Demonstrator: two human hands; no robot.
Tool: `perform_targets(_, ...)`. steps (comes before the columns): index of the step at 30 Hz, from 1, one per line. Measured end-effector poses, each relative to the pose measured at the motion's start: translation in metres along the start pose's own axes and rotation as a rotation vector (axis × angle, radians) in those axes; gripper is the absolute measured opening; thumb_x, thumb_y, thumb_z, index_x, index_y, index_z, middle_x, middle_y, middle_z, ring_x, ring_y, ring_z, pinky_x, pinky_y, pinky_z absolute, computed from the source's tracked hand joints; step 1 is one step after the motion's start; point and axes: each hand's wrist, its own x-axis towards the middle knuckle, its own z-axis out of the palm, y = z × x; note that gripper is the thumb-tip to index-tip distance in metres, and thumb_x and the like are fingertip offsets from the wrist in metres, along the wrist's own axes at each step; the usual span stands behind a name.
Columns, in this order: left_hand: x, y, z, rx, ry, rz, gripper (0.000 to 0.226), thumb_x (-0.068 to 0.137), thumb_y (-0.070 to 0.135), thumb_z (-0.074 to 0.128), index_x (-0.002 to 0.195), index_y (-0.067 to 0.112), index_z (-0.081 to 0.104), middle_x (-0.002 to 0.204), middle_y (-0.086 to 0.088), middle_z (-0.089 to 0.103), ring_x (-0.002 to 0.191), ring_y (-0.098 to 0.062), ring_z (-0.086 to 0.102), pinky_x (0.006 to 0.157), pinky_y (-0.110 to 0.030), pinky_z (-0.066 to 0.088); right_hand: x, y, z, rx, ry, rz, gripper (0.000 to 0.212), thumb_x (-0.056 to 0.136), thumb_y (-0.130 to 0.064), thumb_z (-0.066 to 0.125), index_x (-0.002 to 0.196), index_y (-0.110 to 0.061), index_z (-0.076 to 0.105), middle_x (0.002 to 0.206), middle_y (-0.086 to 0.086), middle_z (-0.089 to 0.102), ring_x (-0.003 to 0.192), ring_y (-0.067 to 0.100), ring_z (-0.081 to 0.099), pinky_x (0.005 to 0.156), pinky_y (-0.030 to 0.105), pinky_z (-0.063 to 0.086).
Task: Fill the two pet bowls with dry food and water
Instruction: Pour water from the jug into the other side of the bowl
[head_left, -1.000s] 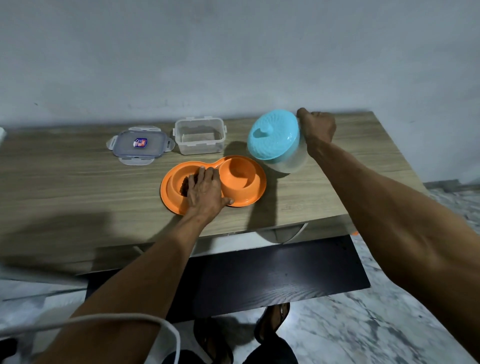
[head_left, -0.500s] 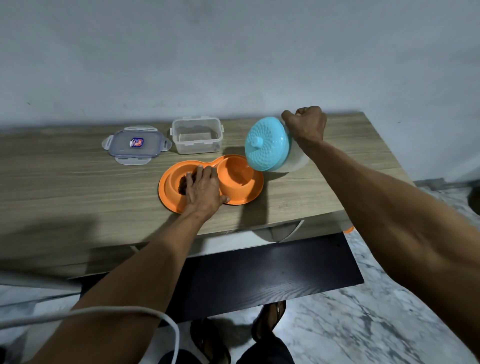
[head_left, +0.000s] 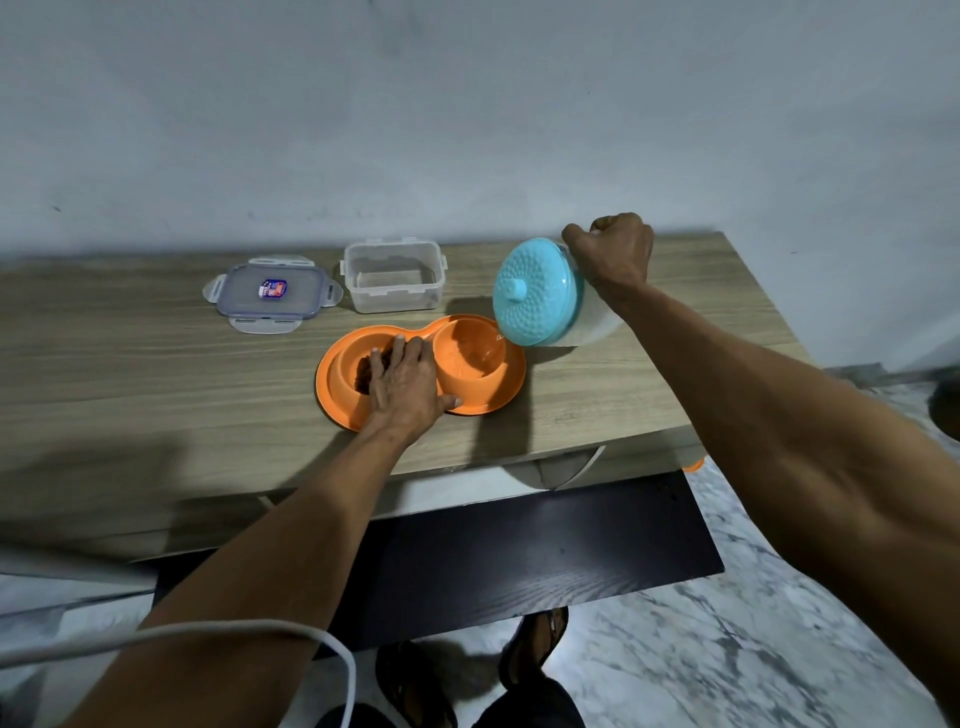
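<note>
Orange double pet bowl (head_left: 415, 410) sits near the front edge of the wooden table (head_left: 130, 374), roughly centre. Left hand (head_left: 405, 384) lies flat on it, palm down, fingers spread and not gripping anything, pressing on the divider and the near rim. Brown dry food (head_left: 363, 371) sits in the left compartment, at 9 o'clock from that hand, partly hidden under the fingers.

Right hand (head_left: 615, 252) is closed in a fist around the handle of a jug (head_left: 540, 296), which has a teal lid and a pale body. The jug is tipped hard over, lid facing the camera, and hangs at 8 o'clock from the fist, over the far right edge of the bowl. Right compartment (head_left: 467, 353) looks wet and glossy; a thin stream shows at the lid's lower edge.

Behind the bowl at 12 o'clock: clear plastic container (head_left: 394, 278), open. Its snap lid (head_left: 272, 292) lies flat at 9 o'clock from it, apart.
</note>
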Motion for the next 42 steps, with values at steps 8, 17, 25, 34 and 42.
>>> perform_targets(8, -0.001, 0.001, -0.002, -0.004, -0.002, 0.003, 0.094, 0.082, 0.050, 0.069, 0.152, 0.008, 0.023, 0.157, -0.010, 0.029, 0.150, -0.030, 0.012, 0.118, -0.056, 0.008, -0.001, -0.005, -0.003, -0.012, -0.005, -0.016, 0.039, 0.066, -0.029, 0.060, 0.044, -0.014, 0.031, 0.046, 0.001, 0.022, 0.049, 0.017, 0.019, 0.055, 0.031, 0.028)
perform_targets(17, -0.004, 0.002, -0.005, 0.007, -0.007, 0.000, 0.093, 0.082, 0.046, 0.070, 0.152, 0.007, 0.022, 0.157, -0.011, 0.028, 0.150, -0.031, 0.011, 0.119, -0.056, 0.006, -0.001, -0.010, -0.005, -0.015, -0.006, -0.024, 0.036, 0.064, -0.030, 0.057, 0.045, -0.014, 0.032, 0.048, 0.003, 0.022, 0.051, 0.017, 0.019, 0.056, 0.032, 0.028)
perform_targets(25, -0.004, 0.002, -0.006, 0.023, -0.015, 0.002, 0.093, 0.083, 0.046, 0.069, 0.152, 0.007, 0.021, 0.158, -0.011, 0.026, 0.150, -0.030, 0.011, 0.119, -0.056, 0.006, -0.001, -0.013, -0.006, -0.023, -0.008, -0.022, 0.039, 0.067, -0.027, 0.059, 0.043, -0.013, 0.032, 0.043, 0.003, 0.023, 0.048, 0.017, 0.019, 0.056, 0.031, 0.028)
perform_targets(34, -0.004, 0.004, -0.007, 0.020, -0.014, 0.000, 0.091, 0.084, 0.043, 0.069, 0.152, 0.008, 0.021, 0.158, -0.010, 0.027, 0.150, -0.030, 0.011, 0.119, -0.056, 0.007, -0.002, -0.014, -0.006, -0.043, -0.020, -0.035, 0.042, 0.069, -0.025, 0.060, 0.044, -0.013, 0.029, 0.044, 0.002, 0.021, 0.048, 0.017, 0.017, 0.048, 0.030, 0.022)
perform_targets(42, -0.004, 0.002, -0.005, 0.019, -0.017, -0.003, 0.091, 0.084, 0.043, 0.069, 0.153, 0.008, 0.020, 0.158, -0.010, 0.025, 0.150, -0.030, 0.011, 0.119, -0.056, 0.006, -0.002, -0.015, -0.003, -0.021, -0.024, -0.036, 0.042, 0.069, -0.026, 0.061, 0.044, -0.014, 0.029, 0.044, 0.000, 0.023, 0.047, 0.015, 0.019, 0.050, 0.029, 0.023)
